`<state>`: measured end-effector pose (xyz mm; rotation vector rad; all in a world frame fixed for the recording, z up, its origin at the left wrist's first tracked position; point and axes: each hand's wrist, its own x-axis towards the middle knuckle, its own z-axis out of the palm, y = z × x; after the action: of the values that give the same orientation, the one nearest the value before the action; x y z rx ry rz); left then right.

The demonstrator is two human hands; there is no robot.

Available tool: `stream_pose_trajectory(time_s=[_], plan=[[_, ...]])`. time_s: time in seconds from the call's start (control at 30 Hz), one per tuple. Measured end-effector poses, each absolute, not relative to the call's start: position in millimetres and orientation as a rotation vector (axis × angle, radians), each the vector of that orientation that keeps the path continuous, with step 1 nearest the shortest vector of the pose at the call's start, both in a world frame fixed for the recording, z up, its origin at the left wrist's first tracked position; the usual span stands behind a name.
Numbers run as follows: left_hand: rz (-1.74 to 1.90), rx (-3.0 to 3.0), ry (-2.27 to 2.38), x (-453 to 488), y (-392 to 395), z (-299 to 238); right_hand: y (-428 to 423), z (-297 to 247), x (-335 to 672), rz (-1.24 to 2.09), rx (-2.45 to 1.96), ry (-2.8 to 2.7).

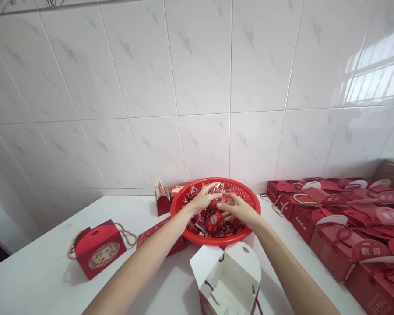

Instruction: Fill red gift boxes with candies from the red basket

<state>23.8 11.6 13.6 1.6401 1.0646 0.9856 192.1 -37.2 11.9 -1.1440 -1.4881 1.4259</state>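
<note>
A round red basket full of red-wrapped candies sits on the white counter against the tiled wall. Both my hands reach into it. My left hand rests on the candy pile, fingers curled around some wrappers. Touching it from the right, my right hand also has its fingers closed on the candies. Just in front of the basket stands an open gift box, white inside, with nothing in it and its flaps raised.
A closed red gift box with rope handles stands at the left. A flat red box lies under my left forearm. Small red boxes stand behind the basket. Several red gift boxes are stacked at the right.
</note>
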Motion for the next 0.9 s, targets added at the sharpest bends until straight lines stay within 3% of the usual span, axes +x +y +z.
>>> stream_pose_trajectory(time_s=[0.13,0.9], plan=[[0.933,1.473,0.925,26,8,17,-36,10,190,1.534,-1.067,-1.314],[0.922,1.493,0.69,43,21,31,-33,11,191,1.332,-1.058,-1.243]])
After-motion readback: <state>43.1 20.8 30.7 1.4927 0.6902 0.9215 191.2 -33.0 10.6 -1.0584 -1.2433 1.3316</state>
